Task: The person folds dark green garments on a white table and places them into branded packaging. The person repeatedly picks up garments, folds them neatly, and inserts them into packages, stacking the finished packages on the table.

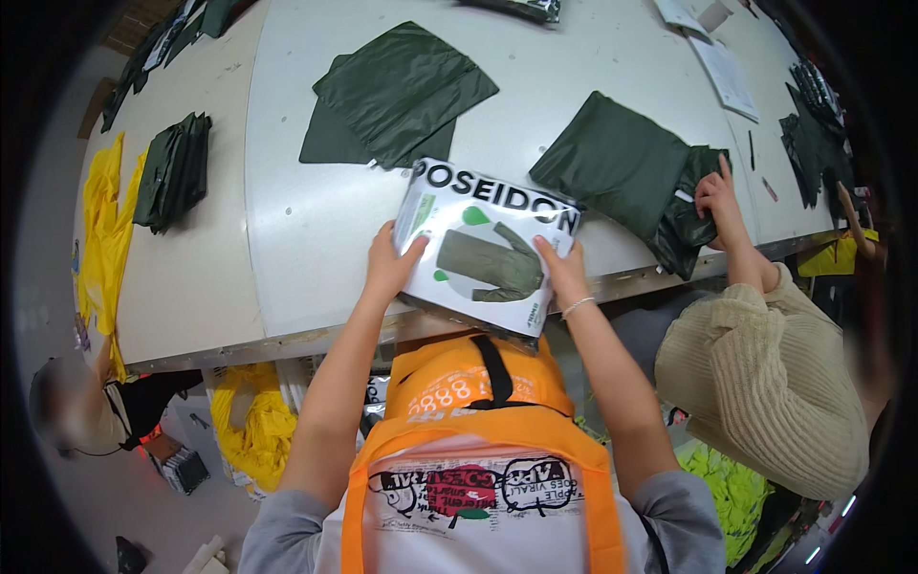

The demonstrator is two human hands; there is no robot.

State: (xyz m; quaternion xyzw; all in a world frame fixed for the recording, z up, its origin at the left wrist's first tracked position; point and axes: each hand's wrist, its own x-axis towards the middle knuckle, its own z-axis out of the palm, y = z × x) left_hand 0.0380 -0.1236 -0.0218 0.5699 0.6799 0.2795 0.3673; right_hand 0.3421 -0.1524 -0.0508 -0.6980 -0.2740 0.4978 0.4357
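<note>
Holding a white rectangular package in glossy clear plastic (490, 256) by its two short sides, turning its printed front upward. Gripping the left side with the left hand (394, 263), closing narrowly over the edge; gripping the right side with the right hand (566, 271), closing likewise. Lying directly between the two, touching each and so being nearer to neither. Running its long axis from left to right, slanting down toward the right hand. Spanning the near edge of the long pale table (325, 239), hanging partly over it; not showing clearly whether touching the surface or being held just above. Facing overlapping flat dark green sheets (406, 91) beyond its top edge, toward the upper left. Having a dark green folded bundle (612, 158) just beside its upper right corner, being handled by a co-worker in a cream ribbed sweater (765, 383).
</note>
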